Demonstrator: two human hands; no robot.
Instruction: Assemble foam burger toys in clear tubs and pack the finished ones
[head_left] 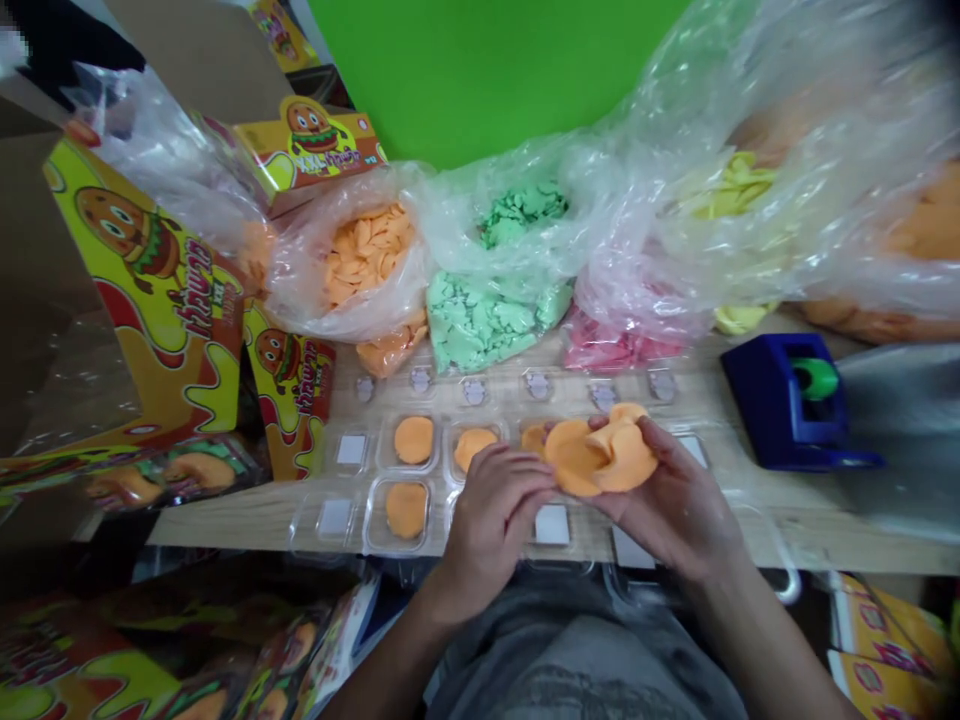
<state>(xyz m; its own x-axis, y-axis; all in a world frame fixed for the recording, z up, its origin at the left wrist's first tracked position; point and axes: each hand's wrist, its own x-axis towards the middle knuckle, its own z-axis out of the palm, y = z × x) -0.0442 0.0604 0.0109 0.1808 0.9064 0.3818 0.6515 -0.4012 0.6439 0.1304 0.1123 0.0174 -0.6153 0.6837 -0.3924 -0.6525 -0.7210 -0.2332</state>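
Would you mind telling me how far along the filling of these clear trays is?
Four clear trays already hold orange dough rounds. In hand: a floppy orange dough piece between the left hand and right hand. Left: several trays showing only a white square.

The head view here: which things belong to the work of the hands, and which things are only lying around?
In the work: left hand and right hand holding soft orange clay; clear plastic trays with orange discs.
Lying about: blue tape dispenser; burger-printed boxes; bagged green clay.
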